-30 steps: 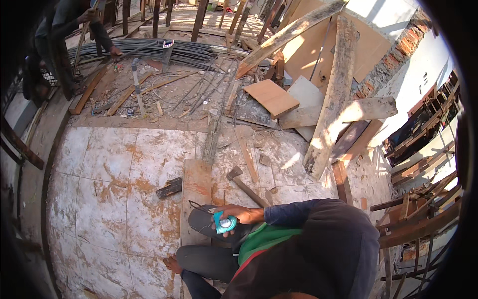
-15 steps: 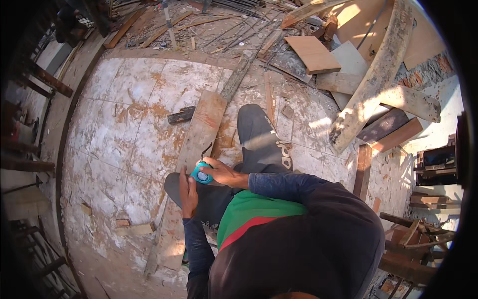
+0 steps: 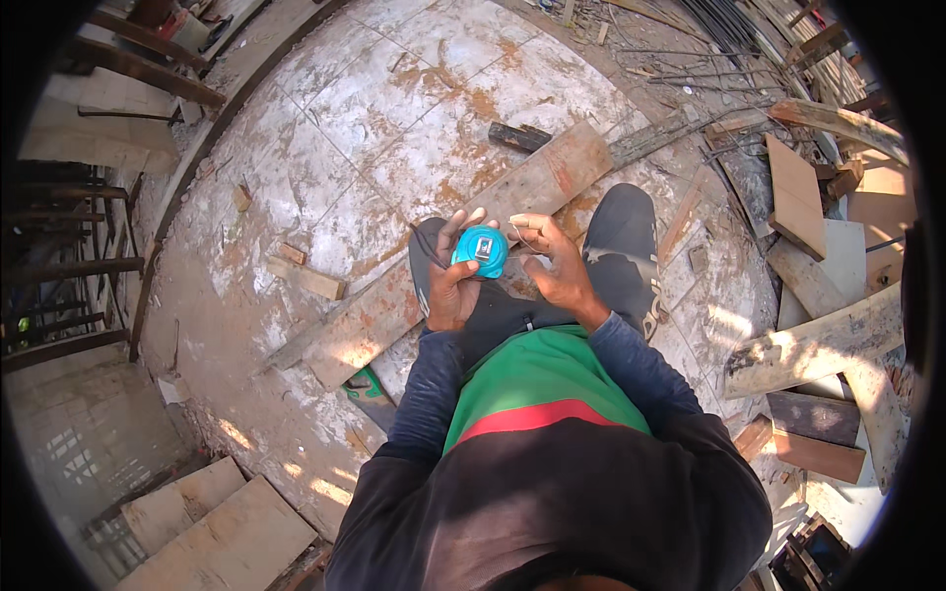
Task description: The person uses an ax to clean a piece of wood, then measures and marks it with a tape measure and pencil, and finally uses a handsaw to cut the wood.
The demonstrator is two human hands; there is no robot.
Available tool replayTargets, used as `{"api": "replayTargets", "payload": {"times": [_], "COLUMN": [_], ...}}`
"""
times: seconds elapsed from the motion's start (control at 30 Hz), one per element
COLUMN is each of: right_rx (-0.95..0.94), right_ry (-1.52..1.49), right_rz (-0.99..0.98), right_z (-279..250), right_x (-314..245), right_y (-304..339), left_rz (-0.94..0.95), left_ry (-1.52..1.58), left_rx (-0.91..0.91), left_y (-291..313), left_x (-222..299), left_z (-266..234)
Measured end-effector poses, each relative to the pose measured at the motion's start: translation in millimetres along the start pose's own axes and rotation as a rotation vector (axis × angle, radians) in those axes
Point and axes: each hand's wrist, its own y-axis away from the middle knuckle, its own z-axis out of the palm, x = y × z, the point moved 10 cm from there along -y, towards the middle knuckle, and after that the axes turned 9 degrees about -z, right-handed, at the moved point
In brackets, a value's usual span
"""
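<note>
Above my lap, my left hand (image 3: 458, 276) grips a round teal line reel (image 3: 482, 252), its fingers wrapped about the side and thumb across the front. A small silvery rectangle shows on the reel's face, and a dark strap hangs off its far left side. My right hand (image 3: 560, 266) is just right of the reel, apart from it. Its thumb and fingers curl around a thin pale line that seems to run to the reel. Under both hands lies a long worn plank (image 3: 370, 320), crossing beneath my left knee. A green-handled saw (image 3: 367, 386) rests beside the plank.
A dark wood offcut (image 3: 519, 137) lies beyond the plank. Small wood blocks (image 3: 313, 279) sit to the left on the stained tile floor (image 3: 325, 187). Boards and beams (image 3: 818, 340) are piled at right. Flat panels (image 3: 222, 537) lie at lower left.
My view has turned leftward. The reel, earlier between both hands, now sits in my left hand alone. My right hand has come off it to the right, fingers curled on the thin line.
</note>
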Motion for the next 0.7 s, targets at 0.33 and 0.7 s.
{"api": "replayTargets", "payload": {"times": [0.33, 0.7], "right_rx": [-0.205, 0.004], "right_ry": [-0.515, -0.105], "right_rz": [0.214, -0.090], "right_z": [74.5, 17.7], "right_x": [-2.4, 28.5], "right_y": [-23.2, -22.8], "left_rz": [0.248, -0.629], "left_ry": [-0.927, -1.652], "left_rx": [0.005, 0.560], "left_y": [26.2, 71.6], "left_x": [74.4, 57.8], "left_z": [57.1, -46.4]}}
